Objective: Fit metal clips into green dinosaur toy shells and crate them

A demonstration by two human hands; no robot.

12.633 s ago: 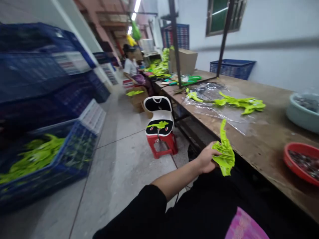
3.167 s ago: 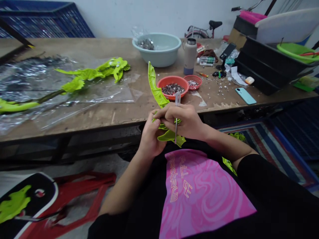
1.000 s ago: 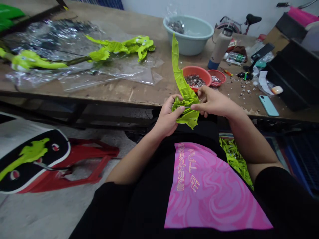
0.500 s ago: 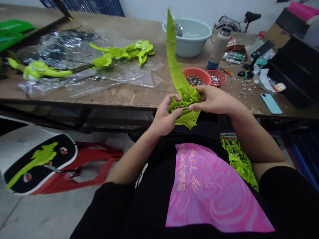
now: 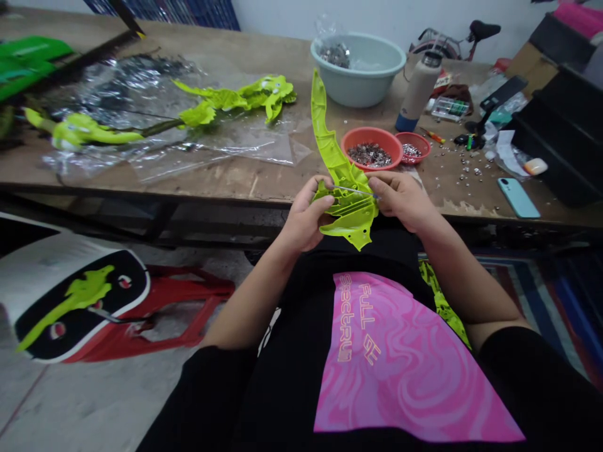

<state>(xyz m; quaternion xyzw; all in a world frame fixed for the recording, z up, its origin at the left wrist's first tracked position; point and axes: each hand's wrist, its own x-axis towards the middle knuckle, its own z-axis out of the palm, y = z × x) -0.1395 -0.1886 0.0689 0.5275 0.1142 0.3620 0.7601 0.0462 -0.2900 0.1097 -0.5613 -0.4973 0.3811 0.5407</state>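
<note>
My left hand (image 5: 305, 212) is closed on the left edge of a yellow-green plastic part (image 5: 351, 229). The part has a long curved tail pointing away from me, and its ribbed, hollow side faces up. Across that side lies a thin metal rod (image 5: 352, 189), running from near my left fingertips to my right hand. My right hand (image 5: 400, 196) pinches the rod's right end at the part's right edge. I cannot tell whether the rod sits in the ribs or above them.
Beyond the part stand a red bowl (image 5: 372, 135) of small metal pieces, a smaller red basket (image 5: 412, 152) and a pale blue basin (image 5: 362, 85). A bottle (image 5: 419, 91) and a phone (image 5: 518, 198) are to the right. Yellow-green assemblies (image 5: 240, 99) lie on plastic sheeting at left.
The plastic part has tipped, its tail now lower and its ribbed side more visible. My right hand has moved slightly right, and more of the rod shows.
</note>
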